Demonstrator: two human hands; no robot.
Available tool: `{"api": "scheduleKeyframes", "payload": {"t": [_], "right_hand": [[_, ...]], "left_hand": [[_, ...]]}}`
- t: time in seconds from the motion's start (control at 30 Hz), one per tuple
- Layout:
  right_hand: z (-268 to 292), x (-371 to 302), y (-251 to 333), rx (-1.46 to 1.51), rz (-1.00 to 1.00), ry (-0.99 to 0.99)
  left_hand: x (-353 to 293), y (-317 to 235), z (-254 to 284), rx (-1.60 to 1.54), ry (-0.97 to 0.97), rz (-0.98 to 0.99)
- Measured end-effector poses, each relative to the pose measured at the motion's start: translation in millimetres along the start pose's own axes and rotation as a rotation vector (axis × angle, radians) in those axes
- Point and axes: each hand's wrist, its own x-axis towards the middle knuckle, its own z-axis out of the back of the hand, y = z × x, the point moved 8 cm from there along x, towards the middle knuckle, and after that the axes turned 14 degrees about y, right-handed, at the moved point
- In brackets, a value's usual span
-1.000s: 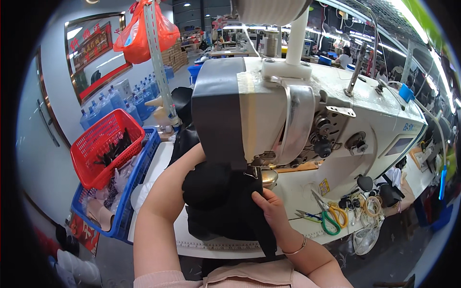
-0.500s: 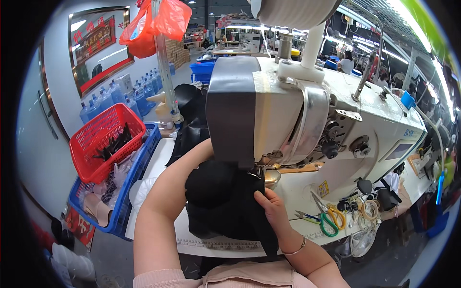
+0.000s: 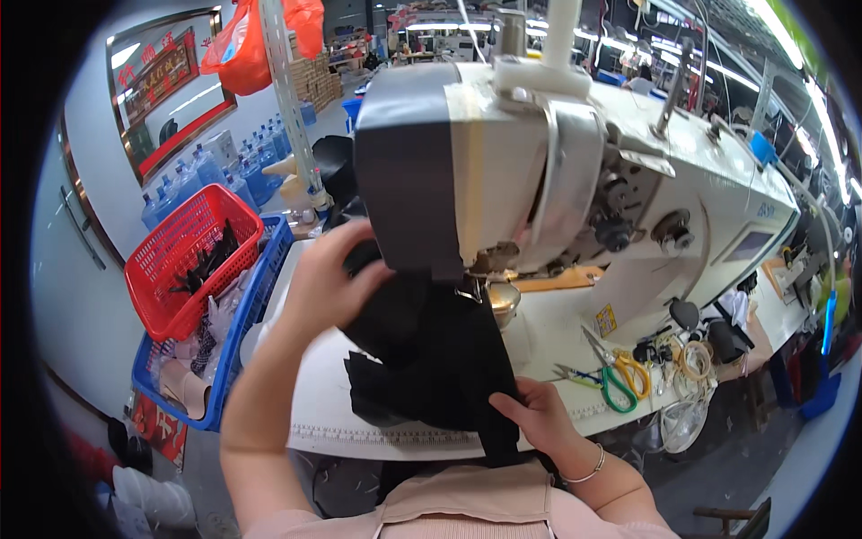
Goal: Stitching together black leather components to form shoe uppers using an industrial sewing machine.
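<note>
A black fabric piece (image 3: 440, 359) lies under the needle area of a sewing machine (image 3: 503, 171) and drapes toward the table's front edge. My right hand (image 3: 539, 418) pinches its right edge between thumb and fingers, below the presser foot. At the left of the machine head, my left hand (image 3: 328, 278) is curved round a raised, bunched part of the same black fabric; this hand is slightly blurred and its fingertips partly hidden. Beside the needle area sits a shiny, rounded metal part (image 3: 503, 304).
On the right of the table lie green-handled scissors (image 3: 618, 391), yellow-handled scissors (image 3: 636, 373) and tape rolls (image 3: 693, 375). A red basket (image 3: 148, 283) rests on a blue crate (image 3: 215, 386) at the left. A measuring scale (image 3: 386, 435) runs along the front edge.
My left hand has come into view from behind the machine head, gripping the fabric's left part. My right hand has shifted slightly lower along the edge. The whole view has moved a little.
</note>
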Motion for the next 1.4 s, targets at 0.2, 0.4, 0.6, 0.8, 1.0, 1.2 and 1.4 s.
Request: {"api": "scheduleKeyframes", "payload": {"t": [0.2,0.4,0.6,0.8,1.0,1.2,1.4], "right_hand": [[-8.6,-27.9,-18.8,-0.368,-0.173,-0.04],[-33.5,-29.5,-6.9,-0.22,-0.012,-0.034],[-34.3,-27.4,8.2,-0.341,-0.156,0.097],[-41.3,-36.6,-4.1,-0.383,-0.294,0.287],[2.1,-7.2,50.2,-0.682,0.243,-0.009],[10.9,36.0,96.1,-1.208,0.868,-0.227],[13.2,38.0,93.0,-1.224,0.842,-0.219]], "left_hand": [[-140.2,-98.6,-172.7,0.355,-0.058,-0.26],[-147.3,-59.7,-197.3,0.164,-0.367,-0.131],[-137.8,-64.3,-207.5,-0.034,-0.347,-0.161],[-127.8,-62.8,-187.8,-0.039,-0.558,-0.271],[-128.7,-69.5,-152.6,0.12,-0.156,-0.293],[-122.8,-92.8,-157.5,0.26,-0.071,-0.248],[-116.1,-97.6,-155.2,0.296,-0.019,-0.257]]}}
